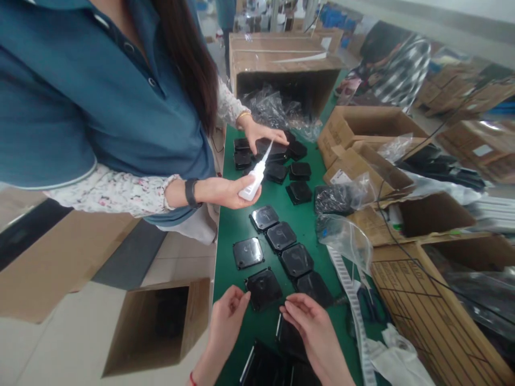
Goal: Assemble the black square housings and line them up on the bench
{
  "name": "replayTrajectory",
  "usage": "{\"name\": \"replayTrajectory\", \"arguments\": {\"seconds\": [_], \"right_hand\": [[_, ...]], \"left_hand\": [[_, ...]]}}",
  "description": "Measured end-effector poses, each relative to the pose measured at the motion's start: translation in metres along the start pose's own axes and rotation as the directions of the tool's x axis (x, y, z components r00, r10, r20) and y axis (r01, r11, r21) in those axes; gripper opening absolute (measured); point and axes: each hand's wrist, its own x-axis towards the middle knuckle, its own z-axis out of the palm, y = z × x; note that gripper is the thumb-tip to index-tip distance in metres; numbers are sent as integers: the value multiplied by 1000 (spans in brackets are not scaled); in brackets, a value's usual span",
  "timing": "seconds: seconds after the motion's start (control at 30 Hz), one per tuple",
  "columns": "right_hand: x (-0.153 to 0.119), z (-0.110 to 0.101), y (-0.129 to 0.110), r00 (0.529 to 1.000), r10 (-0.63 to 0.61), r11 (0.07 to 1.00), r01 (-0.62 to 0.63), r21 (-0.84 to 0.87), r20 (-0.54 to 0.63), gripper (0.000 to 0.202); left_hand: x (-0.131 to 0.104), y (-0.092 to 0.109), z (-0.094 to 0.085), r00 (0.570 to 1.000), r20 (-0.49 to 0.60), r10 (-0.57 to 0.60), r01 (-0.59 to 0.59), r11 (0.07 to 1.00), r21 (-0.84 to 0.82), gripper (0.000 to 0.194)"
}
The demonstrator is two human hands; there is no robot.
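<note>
My left hand (229, 316) is closed, its thumb and curled fingers at the left edge of a black square plastic cover (263, 289) with small corner tabs. My right hand (309, 324) has its fingers pinched together near the right side of that cover. Whether anything small sits in either pinch I cannot make out. More black covers lie beyond, one apart on the left (248, 252) and several in a slanting row (296, 260). Below my hands are further black parts (261, 367), partly hidden by my right hand and the frame edge.
Across the green table (229, 220), a co-worker's hand (237, 193) holds a white nozzle bottle (254, 181); their other hand (263, 134) reaches over more black parts. Cardboard boxes (418, 311) line the right side, beside scissors (372, 305) and a white strip (354, 311).
</note>
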Motion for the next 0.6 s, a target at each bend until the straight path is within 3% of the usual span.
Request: {"name": "replayTrajectory", "arguments": {"seconds": [0.17,0.3,0.4,0.6], "right_hand": [[-4,18,2,999,28,996,-31,85,34,47],[-6,25,2,999,9,999,-11,46,45,47],[-5,26,4,999,-14,1000,14,-1,51,47],[8,23,17,991,-129,956,136,-261,42,45]], "left_hand": [[-10,12,1,987,147,63,-72,996,59,34],[-7,5,1,992,72,102,-110,988,112,31],[-2,-10,-2,991,54,119,-129,954,269,44],[0,-32,2,983,146,116,-177,824,539,84]]}}
